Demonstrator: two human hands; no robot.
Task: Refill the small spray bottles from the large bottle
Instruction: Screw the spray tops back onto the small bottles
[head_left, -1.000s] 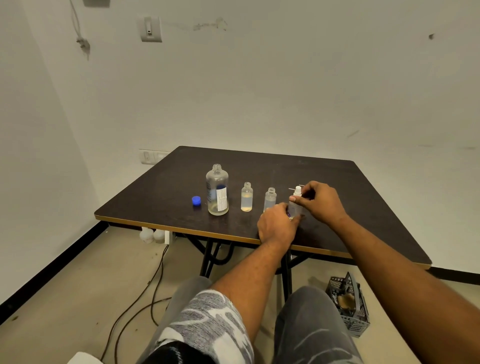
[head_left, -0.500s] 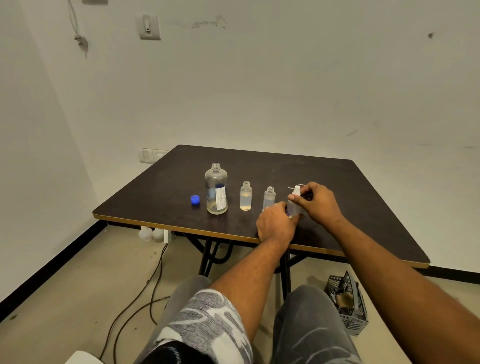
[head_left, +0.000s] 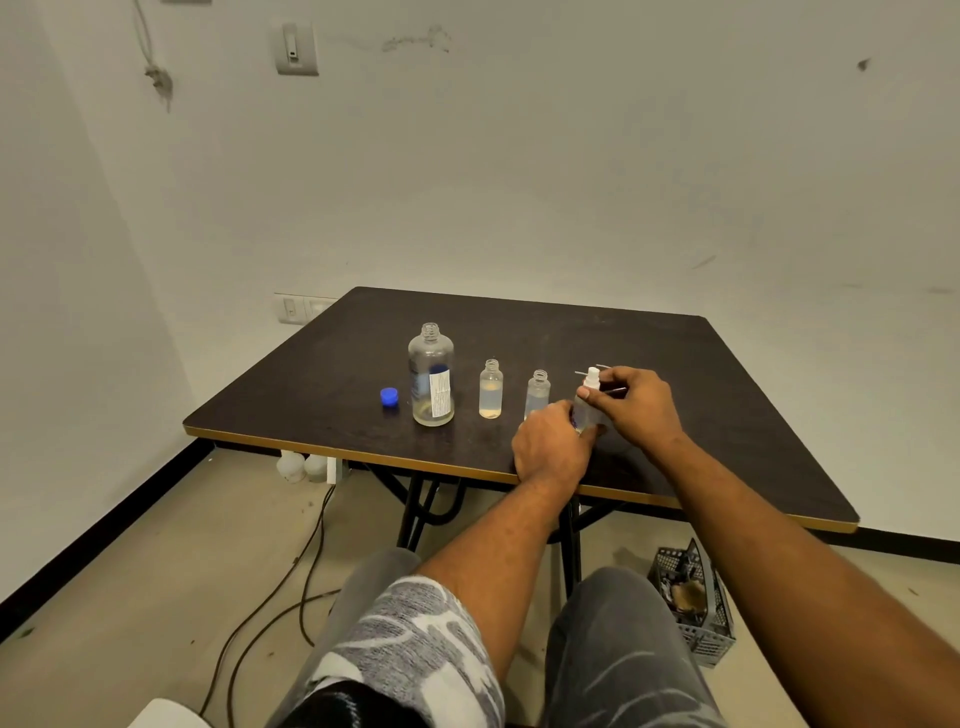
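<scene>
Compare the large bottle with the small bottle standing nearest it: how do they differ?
The large bottle is taller and wider than the small bottle. The large bottle carries a white label; the small bottle is bare. The large bottle holds only a shallow layer of liquid; the small bottle looks over half full. Both are clear, upright and uncapped.

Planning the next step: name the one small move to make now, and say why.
Probably turn the white spray head with the right hand, which pinches it, while the left hand grips that small bottle; whether on or off, I cannot tell.
</scene>
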